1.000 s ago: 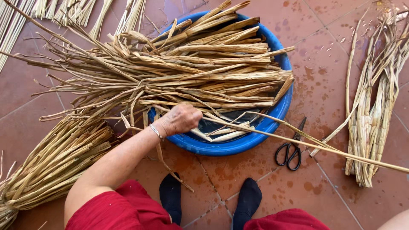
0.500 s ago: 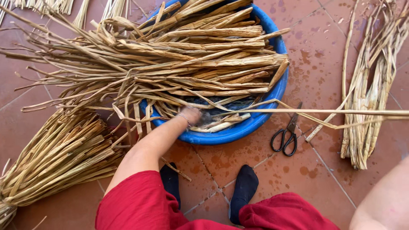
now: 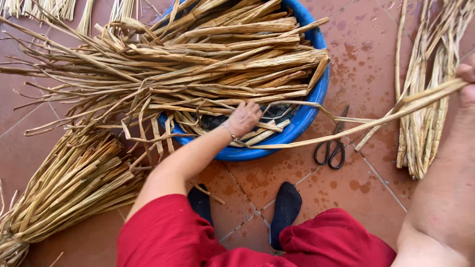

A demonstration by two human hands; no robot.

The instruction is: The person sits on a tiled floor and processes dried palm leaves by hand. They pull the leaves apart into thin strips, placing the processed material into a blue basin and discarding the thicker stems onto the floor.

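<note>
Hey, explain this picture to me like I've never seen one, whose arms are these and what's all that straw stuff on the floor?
The view comes from a camera worn on a person's head, looking down, so the arms and the black-socked feet are the wearer's own. No machine is involved, only bare hands.

A round blue plastic tub stands on a terracotta tiled floor with wet patches, and a heap of long dried reed strips lies across it. The left hand reaches into the tub among the strips. The right hand, at the picture's edge, holds one long reed strip that runs back to the tub.

Black-handled scissors lie beside the tub. Another reed bundle lies left, and more reeds right.
</note>
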